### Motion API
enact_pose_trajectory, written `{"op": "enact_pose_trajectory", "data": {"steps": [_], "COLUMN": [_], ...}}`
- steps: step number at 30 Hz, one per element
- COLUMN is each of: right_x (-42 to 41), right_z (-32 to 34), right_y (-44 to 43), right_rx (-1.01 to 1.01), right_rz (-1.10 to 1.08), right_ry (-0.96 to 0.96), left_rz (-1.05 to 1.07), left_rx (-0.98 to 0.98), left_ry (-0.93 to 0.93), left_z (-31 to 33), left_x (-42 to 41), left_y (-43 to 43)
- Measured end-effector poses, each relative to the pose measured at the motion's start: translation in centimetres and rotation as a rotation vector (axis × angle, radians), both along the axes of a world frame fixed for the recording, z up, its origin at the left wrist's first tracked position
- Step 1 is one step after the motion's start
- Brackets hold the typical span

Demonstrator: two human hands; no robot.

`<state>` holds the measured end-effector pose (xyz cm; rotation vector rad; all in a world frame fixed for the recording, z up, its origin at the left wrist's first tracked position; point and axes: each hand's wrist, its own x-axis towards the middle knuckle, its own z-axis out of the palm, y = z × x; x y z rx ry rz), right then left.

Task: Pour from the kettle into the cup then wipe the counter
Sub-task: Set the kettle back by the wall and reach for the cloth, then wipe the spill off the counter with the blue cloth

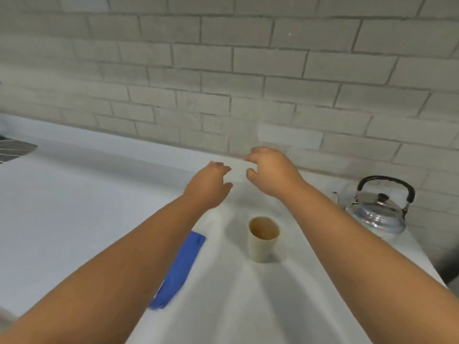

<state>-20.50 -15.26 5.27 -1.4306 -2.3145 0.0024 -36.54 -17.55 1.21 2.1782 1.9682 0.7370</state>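
A beige cup (262,240) stands upright on the white counter (74,207), between my two forearms. A shiny metal kettle (380,209) with a black arched handle sits at the right, near the brick wall. A folded blue cloth (182,266) lies flat on the counter, partly hidden under my left forearm. My left hand (207,186) and my right hand (270,172) are both stretched out above the counter beyond the cup, fingers apart and slightly curled, holding nothing. Neither hand touches the cup, the kettle or the cloth.
A pale brick wall (223,83) runs along the back of the counter. A dark grey striped mat (12,150) shows at the far left edge. The counter's right edge drops off just past the kettle, at a dark gap (447,264).
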Motion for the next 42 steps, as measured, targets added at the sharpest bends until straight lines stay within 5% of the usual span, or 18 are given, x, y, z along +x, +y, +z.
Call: {"op": "enact_pose_trajectory", "data": {"steps": [11,18,22,31,37,42], "right_x": [-14.8,-15.7,-15.5,-6.8,4.3,8.2], "right_z": [-12.0,-17.2,-16.0,-9.3,-6.7,-11.0], "right_y": [-3.0,-4.4,-5.3,-13.0,-17.6,-17.2], "right_rx": [-0.537,-0.577,-0.49,-0.491,-0.5,-0.534], "right_rz": [-0.025,-0.082,-0.081,0.052,-0.231,-0.513], "right_ry": [-0.189,-0.196,-0.011,0.255,0.06,0.012], "left_rz": [0.072,0.085,0.115,-0.188,-0.528,-0.636], "left_rx": [-0.487,-0.333,-0.353,-0.353,-0.464,-0.555], "left_ry": [0.075,0.099,-0.103,-0.304,-0.386,-0.237], "left_z": [-14.2,-16.3,-15.8,-11.3,-10.9,-11.9], "left_x": [-11.3,-11.2,-10.5,-7.4,5.0,11.1], "left_y": [-10.4,-11.6,-11.4,-15.3,-18.9,-18.2]}}
